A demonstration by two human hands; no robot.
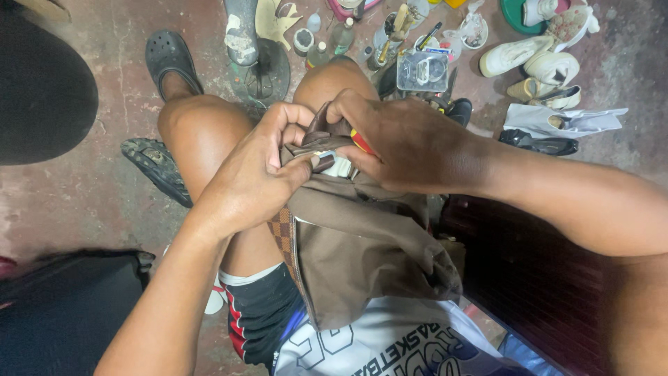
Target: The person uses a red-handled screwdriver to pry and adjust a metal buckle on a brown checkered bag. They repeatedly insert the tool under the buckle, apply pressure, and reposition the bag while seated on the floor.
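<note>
At 6 o'clock, nearest the camera, a brown bag (362, 257) is draped over the lap, with a checkered brown strip (282, 233) showing along its left edge. Both hands are closed on its upper end, just above frame centre. The left hand (261, 170) is pinched shut on a brown strap or flap piece, thumb pressed against forefinger. The right hand (403, 143) is clenched over the same bunched part from the 2 o'clock side. A pale piece (339, 167) and a red-yellow bit (362, 141) are partly seen between the hands.

Progress, as judged: work on the bag's strap end looks mid-way, with the part gripped and being manipulated; nothing finished can be confirmed, and no tool is seen in either hand.

Further out at 12 o'clock, small bottles (341, 36), a clear plastic box (422, 71) and brushes are scattered on the concrete floor (83, 195). At 1 to 2 o'clock, white shoes (515, 54) and a dark flat shoe (539, 143) are laid out. At 10 to 11 o'clock, a dark clog (168, 57) is worn on one foot.

Hidden or unclear: the exact spot being worked is covered by the fingers; what the pale piece is cannot be told; the bag's lower part is cut off by shirt and frame edge; the dark shapes at 9 o'clock and 7 o'clock cannot be identified.
</note>
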